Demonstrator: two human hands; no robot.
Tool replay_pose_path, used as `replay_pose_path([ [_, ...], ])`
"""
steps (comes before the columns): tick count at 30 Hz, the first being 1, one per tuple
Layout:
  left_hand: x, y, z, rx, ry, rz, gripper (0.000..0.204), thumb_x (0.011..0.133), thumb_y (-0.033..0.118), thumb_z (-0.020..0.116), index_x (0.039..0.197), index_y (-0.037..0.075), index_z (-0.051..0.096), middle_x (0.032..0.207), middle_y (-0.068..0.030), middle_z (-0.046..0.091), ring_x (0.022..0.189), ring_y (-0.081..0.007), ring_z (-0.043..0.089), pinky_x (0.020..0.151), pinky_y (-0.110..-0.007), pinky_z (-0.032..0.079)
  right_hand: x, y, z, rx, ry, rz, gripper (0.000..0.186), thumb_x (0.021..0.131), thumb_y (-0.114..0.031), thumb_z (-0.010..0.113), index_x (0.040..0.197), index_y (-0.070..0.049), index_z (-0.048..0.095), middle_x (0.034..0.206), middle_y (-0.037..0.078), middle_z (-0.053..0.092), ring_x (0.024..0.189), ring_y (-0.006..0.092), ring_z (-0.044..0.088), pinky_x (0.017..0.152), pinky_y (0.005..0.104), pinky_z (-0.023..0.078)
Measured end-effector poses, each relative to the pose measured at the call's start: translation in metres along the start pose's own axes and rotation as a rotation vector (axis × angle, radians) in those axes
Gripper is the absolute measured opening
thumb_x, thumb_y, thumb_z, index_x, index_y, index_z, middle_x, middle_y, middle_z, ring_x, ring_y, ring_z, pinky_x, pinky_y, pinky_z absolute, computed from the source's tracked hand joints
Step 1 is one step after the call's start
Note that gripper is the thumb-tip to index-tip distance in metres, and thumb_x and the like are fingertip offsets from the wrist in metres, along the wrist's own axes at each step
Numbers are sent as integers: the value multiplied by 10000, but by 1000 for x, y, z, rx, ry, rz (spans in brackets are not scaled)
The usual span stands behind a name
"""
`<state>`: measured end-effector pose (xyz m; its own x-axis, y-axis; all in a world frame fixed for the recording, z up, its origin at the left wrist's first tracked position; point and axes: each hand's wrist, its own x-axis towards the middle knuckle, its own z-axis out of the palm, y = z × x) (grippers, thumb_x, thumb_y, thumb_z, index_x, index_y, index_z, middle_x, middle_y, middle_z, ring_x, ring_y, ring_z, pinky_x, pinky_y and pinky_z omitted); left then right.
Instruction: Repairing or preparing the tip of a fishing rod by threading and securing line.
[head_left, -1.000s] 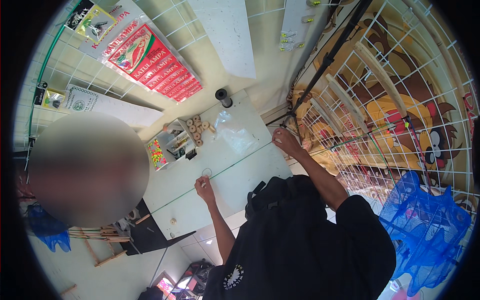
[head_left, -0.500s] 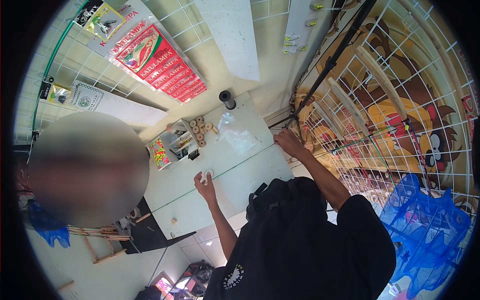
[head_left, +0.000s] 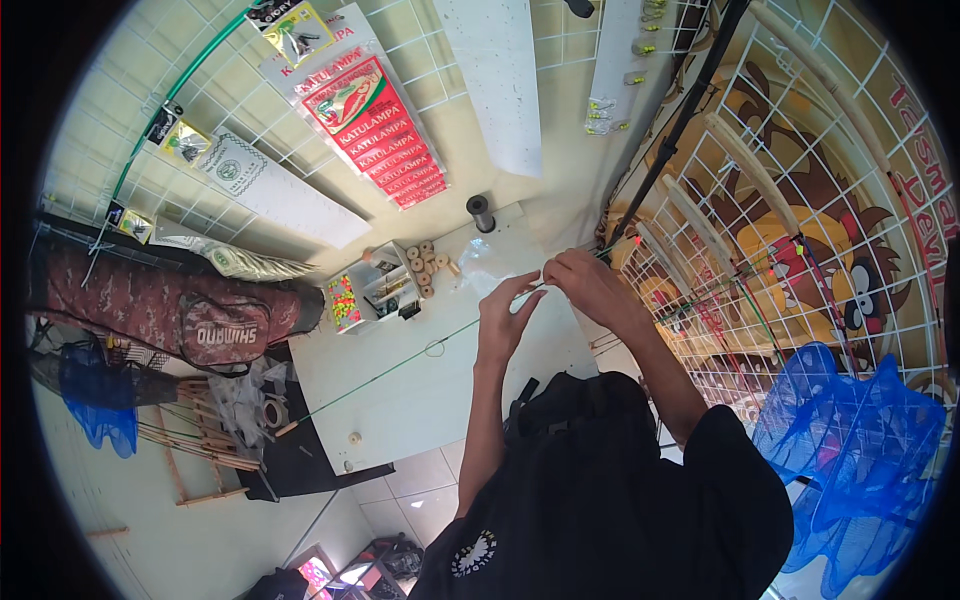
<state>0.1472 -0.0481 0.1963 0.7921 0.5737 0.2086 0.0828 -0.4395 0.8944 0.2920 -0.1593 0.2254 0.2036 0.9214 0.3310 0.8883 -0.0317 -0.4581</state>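
Observation:
A thin green fishing rod point(head_left: 385, 372) slants across the white table, its light wooden grip point(head_left: 287, 428) at the near left. Toward the rod's far right end, my left hand point(head_left: 505, 318) is closed in a pinch between thumb and fingers. Right beside it, my right hand point(head_left: 582, 283) also pinches at the rod's thin end, the fingertips of both hands almost touching. Whether a fine line is held there too is too small to tell. A small loop of thin line point(head_left: 435, 349) hangs by the rod's middle, left of my left hand.
On the table point(head_left: 400, 425) stand a divided box point(head_left: 385, 287) of small tackle, several wooden spools point(head_left: 427, 265), a clear plastic bag point(head_left: 485, 258) and a dark cylinder point(head_left: 481, 212). A wire grid point(head_left: 700, 290) rises at right with a blue net point(head_left: 850, 450). A camouflage bag point(head_left: 200, 310) lies left.
My left hand has moved right and up from mid-table to meet my right hand, and its open fingers have closed at the rod. The blurred round patch at left is gone, uncovering the camouflage bag.

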Motion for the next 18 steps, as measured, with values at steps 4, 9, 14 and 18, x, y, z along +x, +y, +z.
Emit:
replay_pose_path([
  [4, -9, 9, -10, -130, 128, -13, 233, 818, 22, 714, 1050, 5, 692, 884, -116, 719, 794, -187, 701, 734, -289, 551, 8, -33, -29, -59, 37, -3, 109, 775, -47, 595, 877, -11, 577, 821, 127, 601, 837, 303, 607, 742, 383, 491],
  [9, -19, 19, -30, -70, 176, 88, 132, 813, -1, 721, 945, 3, 712, 844, -88, 713, 695, -124, 668, 584, -224, 512, 11, -63, -43, -75, 32, 2, 110, 784, -37, 573, 893, -23, 576, 829, 116, 603, 856, 284, 596, 807, 383, 472],
  [14, -24, 39, -49, -26, 189, 68, 95, 800, 6, 738, 887, 16, 700, 833, -65, 696, 622, -85, 577, 540, -213, 453, 16, -77, -53, 11, 8, 27, 94, 825, -104, 647, 875, -29, 621, 833, 85, 600, 868, 264, 586, 788, 372, 475],
  [18, -26, 41, -59, -98, 183, 151, 87, 796, -4, 733, 865, 13, 684, 872, -66, 683, 634, -74, 553, 537, -213, 430, 23, -95, -63, 22, 40, -13, 103, 837, -130, 665, 878, -39, 636, 841, 71, 592, 875, 253, 572, 795, 375, 465],
])
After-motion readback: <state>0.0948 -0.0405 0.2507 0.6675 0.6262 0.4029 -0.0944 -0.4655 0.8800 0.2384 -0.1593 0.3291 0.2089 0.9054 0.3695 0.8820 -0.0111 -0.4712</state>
